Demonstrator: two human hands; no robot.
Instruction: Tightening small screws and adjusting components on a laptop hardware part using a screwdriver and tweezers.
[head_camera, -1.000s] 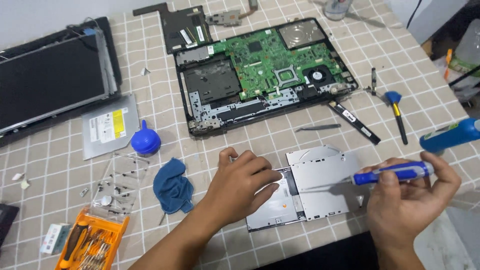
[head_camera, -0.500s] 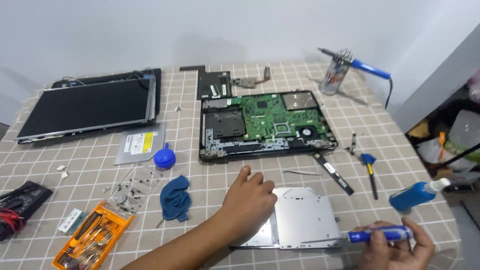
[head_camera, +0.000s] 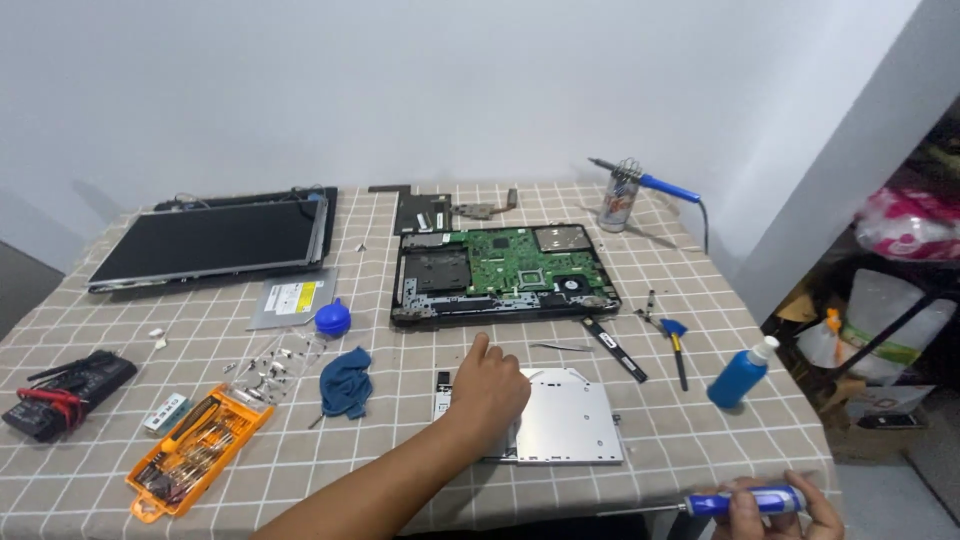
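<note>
My left hand (head_camera: 487, 392) rests palm-down on the left part of a flat silver optical drive (head_camera: 565, 417) lying on the checked tablecloth. At the bottom right, near the table's front edge, my right hand (head_camera: 775, 512) grips a blue-handled screwdriver (head_camera: 745, 500), its shaft pointing left. It is apart from the drive. Behind the drive sits an opened laptop base with a green circuit board (head_camera: 505, 272).
A laptop screen panel (head_camera: 210, 242) lies at the back left, with a second drive (head_camera: 292, 298) and a blue air blower (head_camera: 333, 318) near it. Front left: an orange bit case (head_camera: 198, 450), blue cloth (head_camera: 346, 382), loose screws, a multimeter (head_camera: 65, 392). Right: blue bottle (head_camera: 741, 373), soldering iron (head_camera: 650, 184).
The view has pulled back and up, so the whole table shows. My right hand with the screwdriver has drawn away from the drive toward the front right edge. My left hand stays on the drive.
</note>
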